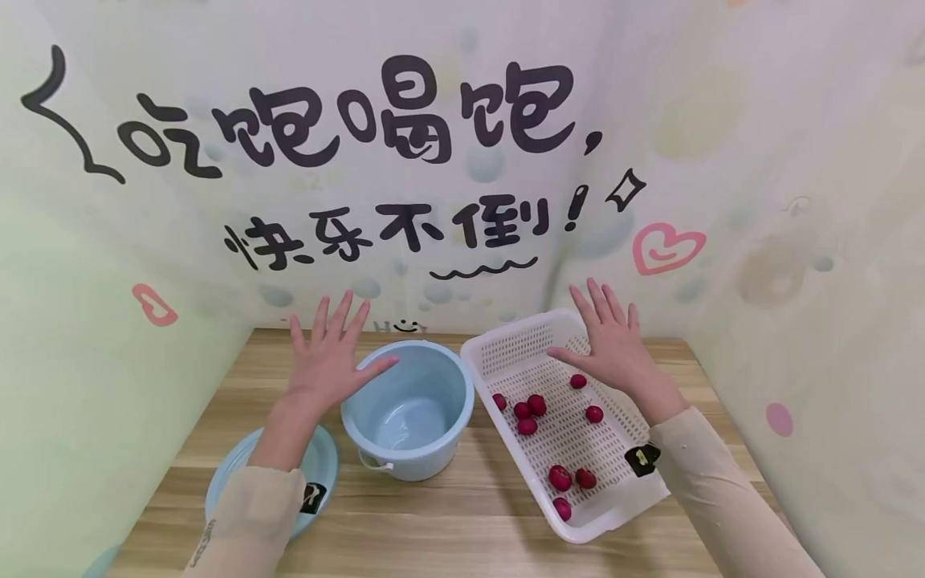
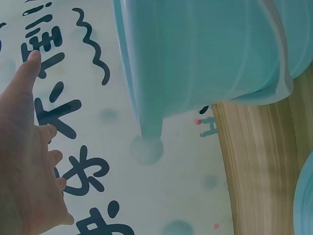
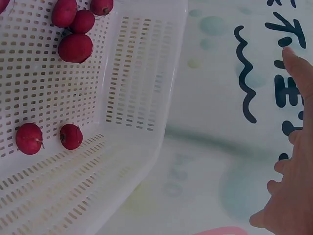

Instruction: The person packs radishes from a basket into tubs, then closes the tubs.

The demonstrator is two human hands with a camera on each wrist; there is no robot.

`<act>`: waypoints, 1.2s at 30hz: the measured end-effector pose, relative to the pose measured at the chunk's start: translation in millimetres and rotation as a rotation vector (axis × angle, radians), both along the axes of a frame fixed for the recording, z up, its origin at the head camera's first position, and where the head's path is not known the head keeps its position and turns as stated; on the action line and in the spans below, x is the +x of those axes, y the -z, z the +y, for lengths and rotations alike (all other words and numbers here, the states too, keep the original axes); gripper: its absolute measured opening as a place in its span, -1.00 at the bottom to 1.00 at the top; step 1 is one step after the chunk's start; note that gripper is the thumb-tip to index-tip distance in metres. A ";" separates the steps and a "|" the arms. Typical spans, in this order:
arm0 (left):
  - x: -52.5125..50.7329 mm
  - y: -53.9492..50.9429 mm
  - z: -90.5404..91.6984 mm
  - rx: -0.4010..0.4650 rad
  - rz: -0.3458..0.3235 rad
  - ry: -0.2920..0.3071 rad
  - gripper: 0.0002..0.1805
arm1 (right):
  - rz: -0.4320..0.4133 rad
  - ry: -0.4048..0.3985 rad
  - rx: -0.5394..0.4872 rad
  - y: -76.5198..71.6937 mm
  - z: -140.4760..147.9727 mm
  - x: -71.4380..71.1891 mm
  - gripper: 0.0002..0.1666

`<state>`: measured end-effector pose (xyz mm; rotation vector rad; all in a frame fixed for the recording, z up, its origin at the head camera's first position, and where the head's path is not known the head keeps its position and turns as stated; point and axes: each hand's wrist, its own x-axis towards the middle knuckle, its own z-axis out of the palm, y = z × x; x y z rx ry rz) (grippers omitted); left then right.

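Fingers spread, my left hand (image 1: 325,361) is held up beside a light blue bucket (image 1: 451,437), holding nothing. The bucket stands upright with its inside bare and its handle (image 1: 376,463) hanging at the front. My right hand (image 1: 610,347), also spread and holding nothing, hovers over the far right part of a white perforated basket (image 1: 506,463). Several red radishes (image 1: 560,478) lie scattered in the basket, some in a cluster. In the right wrist view, radishes (image 3: 75,48) show thin roots, and my right hand (image 3: 293,161) is apart from them.
A round light blue lid (image 1: 321,457) lies on the wooden table (image 1: 433,530) at the left, partly hidden by my left forearm. Behind the table rises a wall (image 1: 462,305) with black lettering. Walls also flank the table at left and right.
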<state>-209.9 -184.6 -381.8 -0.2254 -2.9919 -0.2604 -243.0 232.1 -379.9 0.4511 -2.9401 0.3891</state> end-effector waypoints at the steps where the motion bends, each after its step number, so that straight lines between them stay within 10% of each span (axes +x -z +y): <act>1: 0.5 0.0 0.0 0.002 0.004 0.002 0.12 | 0.000 -0.004 -0.008 1.3 1.0 -1.1 0.28; 36: 45.5 46.2 -0.1 0.292 0.079 0.050 -0.02 | -0.110 0.067 -0.508 80.2 -3.0 -18.7 0.01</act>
